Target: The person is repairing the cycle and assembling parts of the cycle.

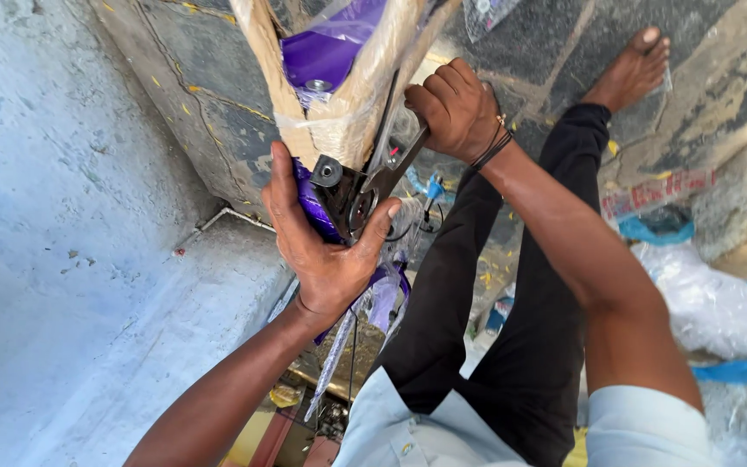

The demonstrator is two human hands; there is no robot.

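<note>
Seen from my remote feed: the left hand (326, 246) is wrapped around the lower end of a purple frame (326, 52) still bound in brown paper (356, 112), gripping near its black bracket (343, 195). The right hand (456, 108) is clenched on a wrench (391, 169) whose head sits on a bolt (361, 207) at the bracket, just beside the left thumb. I judge the wrench could slip off the bolt and strike that thumb, since the frame hangs in the hand alone. Loose plastic wrap (382, 294) trails below and could snag. A bare foot (633, 69) rests on the stone floor (201, 104).
</note>
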